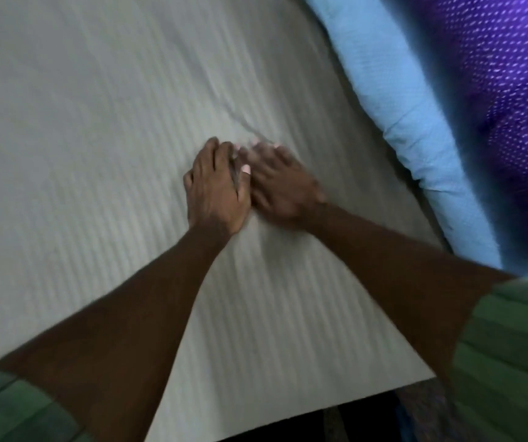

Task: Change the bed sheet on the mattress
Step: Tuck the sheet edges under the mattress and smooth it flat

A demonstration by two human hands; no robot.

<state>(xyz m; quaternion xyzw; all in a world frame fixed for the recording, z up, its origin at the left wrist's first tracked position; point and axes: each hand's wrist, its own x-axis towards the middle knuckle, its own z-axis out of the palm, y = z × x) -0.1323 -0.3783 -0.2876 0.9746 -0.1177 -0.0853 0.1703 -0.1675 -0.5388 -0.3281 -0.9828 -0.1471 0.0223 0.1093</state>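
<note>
Smoothing step judged in hand: bed sheet [112, 122] lies spread over the mattress, left hand [216, 189] and right hand [283, 186] pressed flat on it, fingers straight, side by side, touching. Crease [243, 124] just beyond the hands should be swept toward the blue pillow [415, 138] next.

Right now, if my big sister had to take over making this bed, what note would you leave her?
Left hand: flat on the pale striped sheet, fingers straight, holding nothing.
Right hand: flat beside it, touching it; blurred.
The sheet lies spread over the mattress, with its near edge in view at the bottom.
A wrinkle sits just beyond the fingertips.
Light blue fabric and purple dotted fabric lie along the right side.
Done: sheet spread.
Left: smooth that wrinkle; I cannot see whether the edges are tucked.
</note>
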